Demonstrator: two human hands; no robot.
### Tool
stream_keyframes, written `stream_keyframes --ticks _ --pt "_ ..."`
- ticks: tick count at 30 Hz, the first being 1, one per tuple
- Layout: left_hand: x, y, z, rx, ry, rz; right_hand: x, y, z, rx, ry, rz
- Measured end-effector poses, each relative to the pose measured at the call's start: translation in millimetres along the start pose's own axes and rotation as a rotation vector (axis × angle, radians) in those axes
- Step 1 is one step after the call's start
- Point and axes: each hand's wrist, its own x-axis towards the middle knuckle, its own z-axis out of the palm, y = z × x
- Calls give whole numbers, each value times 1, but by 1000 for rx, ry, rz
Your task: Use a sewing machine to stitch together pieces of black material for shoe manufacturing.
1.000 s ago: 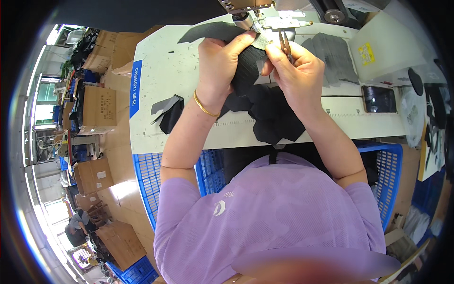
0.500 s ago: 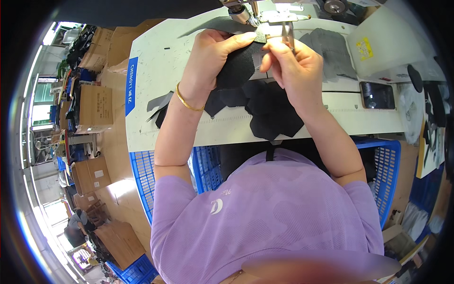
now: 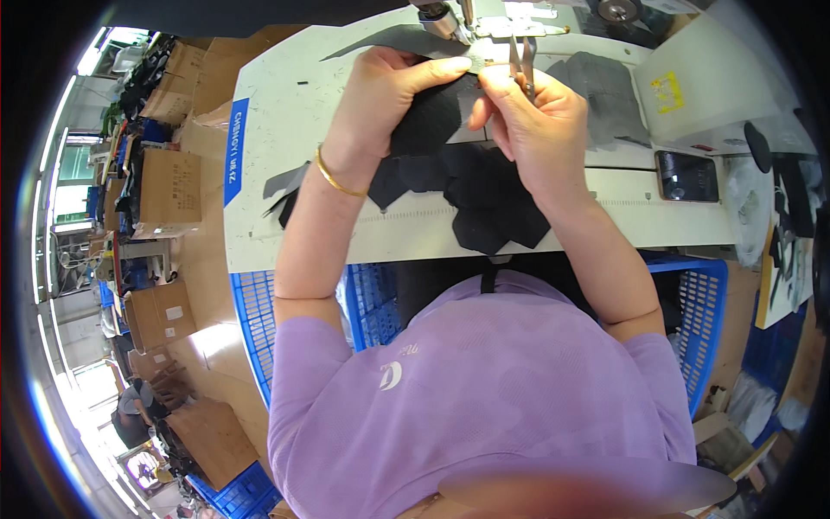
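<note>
My left hand is closed on a black fabric piece, its thumb pressing near a small grey patch at the top edge. Close to that patch, the thumb and forefinger of my right hand are pinched together; whatever is between the tips is too small to make out. Small metal thread snips sit in my right hand, blades pointing up and apart. Just beyond both hands is the needle area of a sewing machine. Black fabric pieces lie overlapping on the white machine table below my hands.
To the right lie a stack of grey pieces, a phone and a translucent white bin. A long dark strip rests behind my left hand. Blue baskets stand under the table's front edge. Cardboard boxes line the left.
The snips' blades show more clearly and stand further apart. My right hand has shifted slightly, with its pinch still close to the patch. My left hand keeps its hold on the fabric.
</note>
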Motion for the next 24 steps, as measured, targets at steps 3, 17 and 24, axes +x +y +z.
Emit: stream_keyframes --ticks 3,17,24 --pt "4 -1 -6 -55 -25 -7 1 1 4 -50 21 -16" --pt "20 13 -2 12 -5 -28 2 1 -2 -18 -9 -17" --pt "34 3 -12 -42 19 6 1 0 -3 1 -44 9"
